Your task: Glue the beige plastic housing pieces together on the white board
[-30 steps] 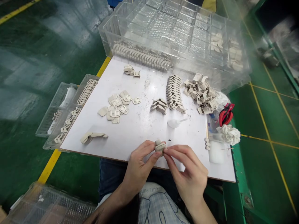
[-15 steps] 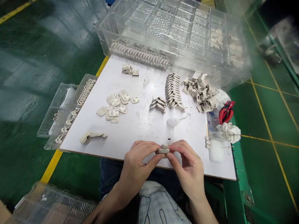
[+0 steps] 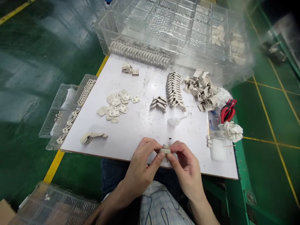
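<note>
Near the table's front edge, a small beige plastic part (image 3: pixel 165 151) is pinched between both hands. My left hand (image 3: pixel 144 165) grips its left side with thumb and fingertips. From the right, my right hand (image 3: pixel 186 167) grips it the same way. Fingertips cover the part's sides, so its full shape is hidden. Just beyond the hands lie a small dark bit (image 3: pixel 170 138) and a white squeeze bottle (image 3: pixel 173 122) with a thin nozzle. Farther up are a short stack of angled beige parts (image 3: pixel 158 104) and a long row of similar parts (image 3: pixel 174 92).
Flat beige plates (image 3: pixel 114 106) lie loose at left, above a longer curved beige piece (image 3: pixel 93 137). At right are a heap of beige clips (image 3: pixel 203 90), red-handled pliers (image 3: pixel 228 111), crumpled white tissue (image 3: pixel 231 131) and a white container (image 3: pixel 218 150). A clear compartment box (image 3: pixel 138 47) spans the back.
The held part has tilted a little, showing more of its underside below the thumbs. My left hand has shifted slightly to the right; both hands still grip the part.
</note>
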Motion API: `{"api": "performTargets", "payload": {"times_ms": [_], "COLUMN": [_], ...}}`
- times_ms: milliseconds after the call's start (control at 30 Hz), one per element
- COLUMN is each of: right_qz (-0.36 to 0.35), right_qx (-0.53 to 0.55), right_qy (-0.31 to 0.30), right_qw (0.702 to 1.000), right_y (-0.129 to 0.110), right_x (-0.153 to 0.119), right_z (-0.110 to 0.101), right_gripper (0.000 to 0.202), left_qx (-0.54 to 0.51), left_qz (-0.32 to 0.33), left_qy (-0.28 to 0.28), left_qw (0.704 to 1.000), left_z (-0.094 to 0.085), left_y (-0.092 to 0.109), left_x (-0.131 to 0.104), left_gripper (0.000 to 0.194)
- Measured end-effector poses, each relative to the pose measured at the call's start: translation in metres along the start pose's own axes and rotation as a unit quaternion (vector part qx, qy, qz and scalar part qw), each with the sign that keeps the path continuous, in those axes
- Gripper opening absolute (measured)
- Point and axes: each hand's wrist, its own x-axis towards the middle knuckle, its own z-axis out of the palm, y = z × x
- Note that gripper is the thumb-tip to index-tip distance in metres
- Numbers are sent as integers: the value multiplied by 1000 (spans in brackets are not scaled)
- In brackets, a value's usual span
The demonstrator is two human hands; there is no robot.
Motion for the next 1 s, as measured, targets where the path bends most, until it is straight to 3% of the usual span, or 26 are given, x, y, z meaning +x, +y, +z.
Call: {"api": "performTargets", "payload": {"times_ms": [200,500,1000], "right_qz": [5,30,43], "right_qx": [16,17,23], "right_qy": [12,0,28], "right_qw": [1000,999,998], "right_y": [1,6,-2], "right_x": [1,2,-3], "right_z": [5,3,6], "right_gripper": [10,9,15], "left_qx": [-28,-177,-87], "left_qz": [-23,-131,-73], "left_qy": [5,-4,16], "left_qw": [999,975,993], "left_z": [3,6,8], "left_y": [-5,-7,-7], "left_x": [0,3,-1], "left_gripper": [13,19,16]}}
